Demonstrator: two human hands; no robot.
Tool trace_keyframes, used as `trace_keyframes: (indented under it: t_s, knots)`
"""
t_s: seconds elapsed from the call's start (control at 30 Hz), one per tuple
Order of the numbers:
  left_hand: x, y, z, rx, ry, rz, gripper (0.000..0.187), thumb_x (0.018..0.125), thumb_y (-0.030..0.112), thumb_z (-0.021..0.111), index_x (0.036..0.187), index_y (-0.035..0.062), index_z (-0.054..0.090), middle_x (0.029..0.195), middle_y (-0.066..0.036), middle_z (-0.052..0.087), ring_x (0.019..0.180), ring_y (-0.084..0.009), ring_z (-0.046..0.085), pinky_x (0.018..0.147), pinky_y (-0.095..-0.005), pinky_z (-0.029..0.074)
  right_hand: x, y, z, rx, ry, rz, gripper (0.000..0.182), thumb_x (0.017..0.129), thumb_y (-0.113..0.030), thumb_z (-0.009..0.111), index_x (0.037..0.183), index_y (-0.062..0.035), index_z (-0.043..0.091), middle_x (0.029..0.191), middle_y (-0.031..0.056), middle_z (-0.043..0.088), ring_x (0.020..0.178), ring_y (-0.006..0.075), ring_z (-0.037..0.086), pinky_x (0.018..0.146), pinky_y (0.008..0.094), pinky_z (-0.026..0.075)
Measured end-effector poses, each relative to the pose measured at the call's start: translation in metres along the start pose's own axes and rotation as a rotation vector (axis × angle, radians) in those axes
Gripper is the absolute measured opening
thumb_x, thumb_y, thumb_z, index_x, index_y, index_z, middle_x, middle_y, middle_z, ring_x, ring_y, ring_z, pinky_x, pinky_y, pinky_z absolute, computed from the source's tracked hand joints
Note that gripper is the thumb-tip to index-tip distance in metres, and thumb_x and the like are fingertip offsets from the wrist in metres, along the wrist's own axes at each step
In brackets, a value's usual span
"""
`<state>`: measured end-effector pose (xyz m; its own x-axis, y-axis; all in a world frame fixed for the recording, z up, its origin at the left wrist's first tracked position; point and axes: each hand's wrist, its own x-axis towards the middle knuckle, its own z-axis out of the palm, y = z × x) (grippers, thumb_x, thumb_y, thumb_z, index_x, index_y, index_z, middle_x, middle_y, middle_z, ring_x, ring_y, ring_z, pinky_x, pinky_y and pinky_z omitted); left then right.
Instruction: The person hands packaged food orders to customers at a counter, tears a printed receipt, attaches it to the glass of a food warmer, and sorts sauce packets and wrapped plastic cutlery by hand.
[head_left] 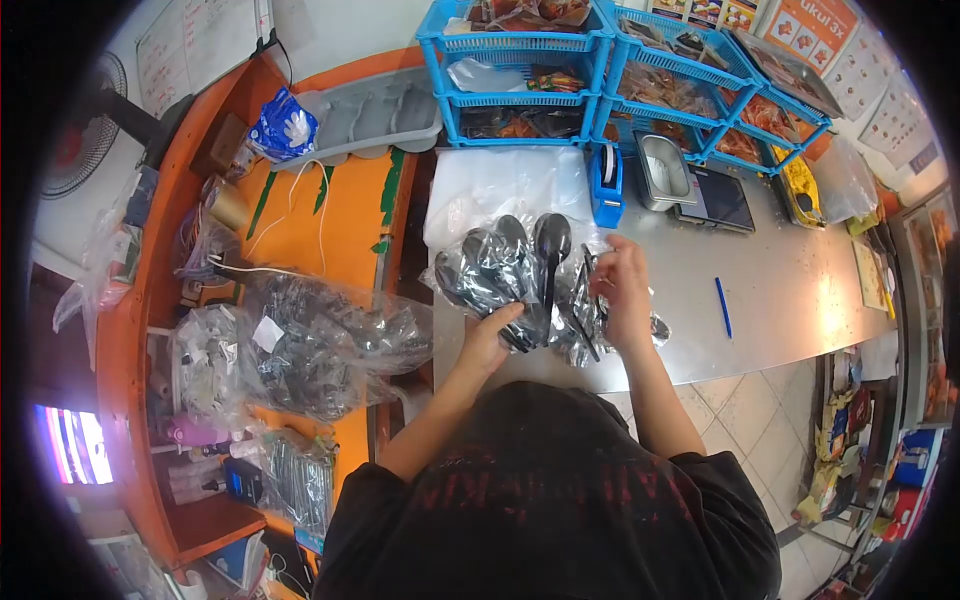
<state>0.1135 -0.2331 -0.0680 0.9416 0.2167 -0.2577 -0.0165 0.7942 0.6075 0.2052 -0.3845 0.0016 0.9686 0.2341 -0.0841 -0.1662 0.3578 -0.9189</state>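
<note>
My left hand (487, 338) is closed around the handle ends of a bunch of black plastic spoons (483, 262), some in clear wrap, with their bowls pointing away from me. A single black spoon (550, 245) stands beside the bunch, its handle running down close to my left fingers. On the right, my right hand (625, 285) hovers with bent fingers apart, beside a loose heap of black cutlery in clear plastic (578, 310). Whether its fingertips touch the heap is hard to tell. Behind the spoons lies a stack of clear plastic bags (510, 185).
A blue tape dispenser (607, 190), a metal container (665, 172) and a dark flat device (722, 203) stand at the back. Blue tiered baskets (515, 90) rise behind. A blue pen (723, 307) lies right. Bagged black items (330, 335) sit left.
</note>
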Motion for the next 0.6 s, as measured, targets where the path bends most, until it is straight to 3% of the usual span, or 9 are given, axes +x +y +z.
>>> trace_keyframes:
  t_s: [0.03,0.07,0.13,0.17,0.23,0.4,0.5,0.53,0.6]
  knots:
    - [0.0,-0.002,0.001,0.073,0.009,0.038,0.038,0.071,-0.004,0.059,0.106,0.0015,0.047,0.094,-0.008,0.056,0.086,-0.0173,0.056,0.076,-0.0311,0.046,0.0,0.009,0.001,-0.077,-0.04,-0.007,0.026,0.082,-0.015,0.053,0.103,-0.005,0.042,0.084,0.0021,0.048,0.066,0.0083,0.047,0.056,0.0245,0.042]
    - [-0.001,-0.005,0.004,0.074,0.006,0.033,0.038,0.071,-0.004,0.059,0.106,0.0015,0.047,0.094,-0.008,0.056,0.086,-0.0173,0.056,0.076,-0.0311,0.046,0.0,0.028,-0.004,-0.259,-0.179,-0.138,0.022,0.08,-0.015,0.056,0.097,-0.0042,0.046,0.079,0.0014,0.05,0.063,0.0091,0.047,0.058,0.0245,0.041]
    - [-0.001,-0.009,0.013,0.275,-0.006,0.225,0.037,0.069,-0.004,0.06,0.104,0.0014,0.047,0.094,-0.007,0.055,0.083,-0.0158,0.056,0.074,-0.0291,0.046,-0.005,0.038,-0.006,-0.268,-0.143,0.091,0.014,0.081,-0.012,0.055,0.089,-0.0028,0.049,0.073,0.0013,0.053,0.062,0.0093,0.048,0.058,0.0237,0.041]
    - [-0.001,-0.011,0.012,0.286,0.028,0.282,0.033,0.069,-0.003,0.061,0.1,0.0013,0.05,0.092,-0.006,0.056,0.08,-0.0151,0.056,0.071,-0.0274,0.046,-0.004,0.039,-0.007,-0.27,-0.14,0.09,0.014,0.081,-0.012,0.055,0.089,-0.0028,0.049,0.073,0.0013,0.053,0.062,0.0093,0.048,0.058,0.0237,0.041]
    - [0.0,0.0,0.014,0.206,0.098,0.267,0.03,0.069,-0.003,0.06,0.098,0.0011,0.051,0.09,-0.006,0.057,0.078,-0.015,0.056,0.07,-0.0272,0.046,-0.004,0.037,-0.006,0.198,0.062,0.105,0.009,0.084,-0.013,0.051,0.087,-0.0045,0.049,0.07,0.0023,0.055,0.063,0.0075,0.05,0.061,0.0224,0.04]
    - [0.0,0.018,0.008,0.077,0.126,0.262,0.024,0.07,-0.005,0.057,0.093,0.0015,0.054,0.086,-0.006,0.057,0.077,-0.0151,0.057,0.069,-0.028,0.046,0.019,0.029,-0.037,-0.101,0.115,-0.021,0.013,0.085,-0.013,0.049,0.087,-0.0003,0.051,0.067,0.0032,0.055,0.056,0.011,0.052,0.052,0.0266,0.042]
    - [-0.001,0.014,0.004,0.039,0.074,0.188,0.027,0.071,-0.005,0.056,0.097,0.0018,0.052,0.089,-0.007,0.057,0.081,-0.0157,0.056,0.072,-0.0289,0.046,0.026,0.019,-0.052,-1.166,0.048,0.011,0.049,0.075,-0.024,0.06,0.112,0.0041,0.043,0.095,0.0236,0.056,0.083,0.0345,0.056,0.07,0.0393,0.044]
    - [-0.002,0.013,0.004,0.012,0.054,0.121,0.029,0.071,-0.005,0.056,0.098,0.0019,0.051,0.09,-0.007,0.056,0.082,-0.0159,0.056,0.073,-0.0291,0.046,0.025,0.025,-0.053,-1.166,0.034,0.007,0.049,0.075,-0.024,0.06,0.112,0.0041,0.043,0.095,0.0236,0.056,0.083,0.0345,0.056,0.07,0.0393,0.044]
    - [-0.003,0.013,0.004,-0.004,0.022,0.132,0.032,0.07,-0.004,0.057,0.101,0.0021,0.05,0.091,-0.007,0.056,0.083,-0.0162,0.056,0.074,-0.0297,0.046,0.026,0.04,-0.058,-1.442,0.244,-0.578,0.05,0.075,-0.026,0.059,0.114,0.0022,0.043,0.105,0.0266,0.051,0.092,0.0388,0.052,0.071,0.0433,0.044]
